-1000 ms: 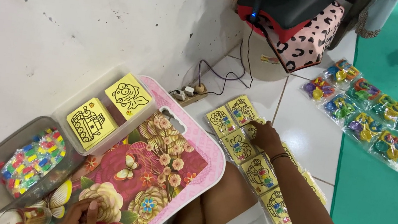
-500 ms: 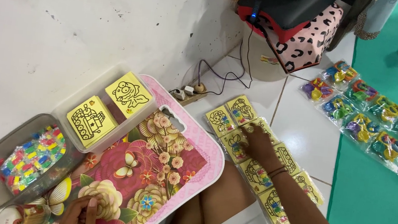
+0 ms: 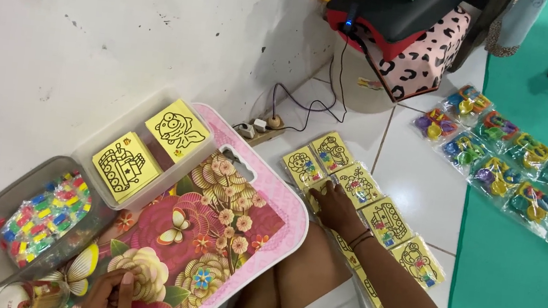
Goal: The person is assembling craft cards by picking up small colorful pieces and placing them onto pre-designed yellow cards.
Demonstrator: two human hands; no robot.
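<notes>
Yellow picture cards in clear wrappers (image 3: pixel 377 219) lie in a double row on the white tiled floor (image 3: pixel 418 172), running from about 11 o'clock to 5 o'clock past the person's bare knee (image 3: pixel 301 276), just right of the lap tray. The right arm stretches forward from the lower right corner, the forearm crossing over the nearer cards, a dark band at the wrist; the right hand (image 3: pixel 337 207) rests palm down on the cards, fingers spread and pressing flat on a wrapper, closed round nothing. At 9 o'clock from that hand sits the pink floral lap tray (image 3: pixel 208 236), its rim white. Beyond the tray, toward 10 o'clock, a clear plastic tub (image 3: pixel 142 152) holds two loose yellow cards with black line drawings, and beside it at 8 o'clock a second tub (image 3: pixel 29 221) is filled with small many-coloured pieces. Well apart at 2 o'clock, packets of bright plastic toys (image 3: pixel 516 170) lie in rows along the edge of a green mat (image 3: pixel 522 289). The left hand (image 3: pixel 110 294) shows at the bottom edge, at the tray's near corner, fingers curled inward; what they grip, if anything, cannot be told.
</notes>
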